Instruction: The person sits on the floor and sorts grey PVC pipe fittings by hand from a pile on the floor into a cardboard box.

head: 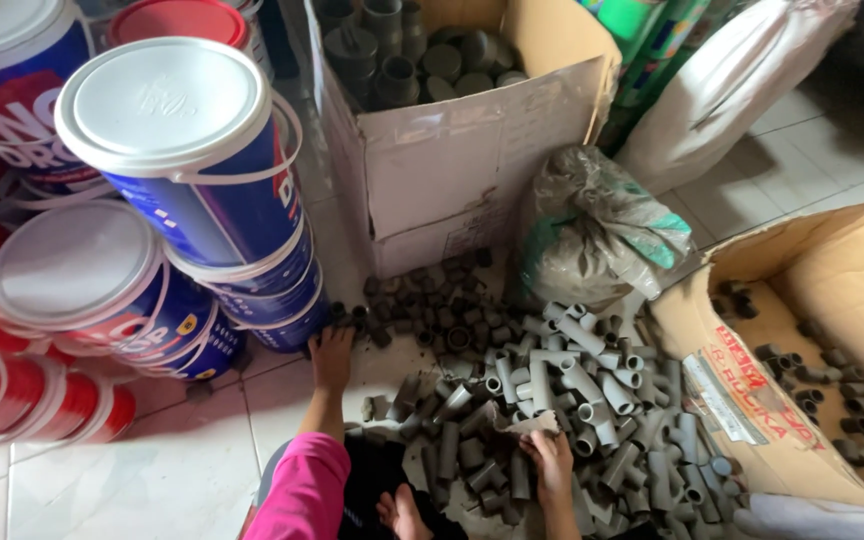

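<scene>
A heap of grey plastic pipe fittings point(572, 385), tees and elbows, lies on the tiled floor. Behind it is a patch of smaller dark fittings point(432, 300). My left hand point(332, 355), on a pink-sleeved arm, reaches forward; its fingertips rest on the dark fittings beside the blue buckets. My right hand point(552, 458) is lower, fingers dug into the grey heap next to a torn scrap of cardboard point(524, 420). What either hand grips is hidden by the fingers. A bare foot point(402, 512) shows between my arms.
Stacked blue and red paint buckets point(182, 170) with white lids fill the left. An open cardboard box point(472, 150) of fittings stands behind, a crumpled plastic bag point(602, 230) beside it. A second box point(812, 340) lies at right. A white sack point(732, 85) leans at back right.
</scene>
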